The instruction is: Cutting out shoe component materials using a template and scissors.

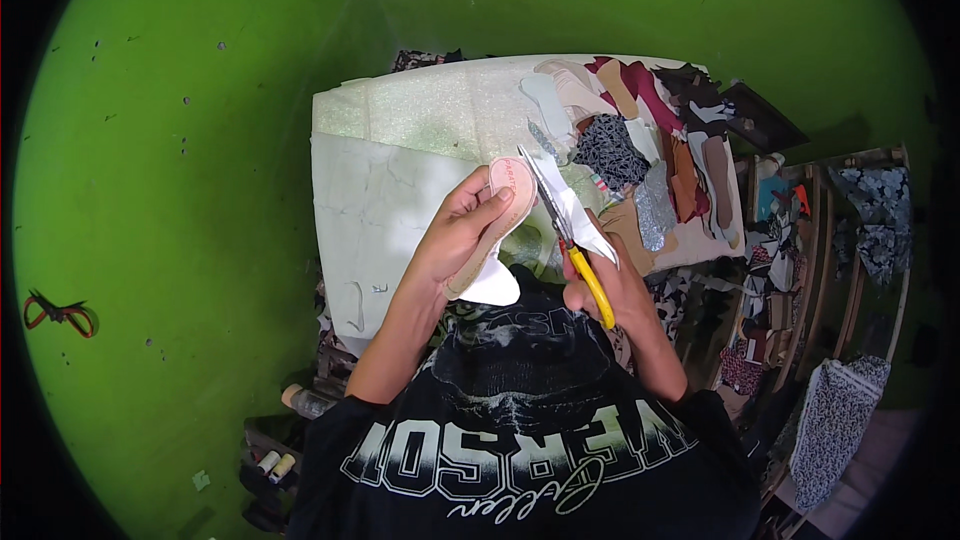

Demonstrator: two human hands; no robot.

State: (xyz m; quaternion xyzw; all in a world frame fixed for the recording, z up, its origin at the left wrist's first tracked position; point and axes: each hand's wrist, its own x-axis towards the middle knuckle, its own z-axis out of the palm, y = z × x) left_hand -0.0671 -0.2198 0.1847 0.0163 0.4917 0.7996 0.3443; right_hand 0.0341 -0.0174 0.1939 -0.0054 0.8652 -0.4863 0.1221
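My left hand pinches a beige-pink insole-shaped piece with red lettering, its thumb lying on top. A white sheet shows under its lower end. In my right hand is a pair of scissors with yellow handles. The blades point up and away from me, along the right edge of the insole-shaped piece. A narrow white strip hangs beside the blades, over my right fingers. Whether the blades touch the material right now is hard to make out.
A white-covered table stands ahead. On its right lie insole-shaped cutouts, a dark patterned bundle and coloured scraps. A slatted wooden rack with fabric is at right. Spools sit lower left, beside a green wall.
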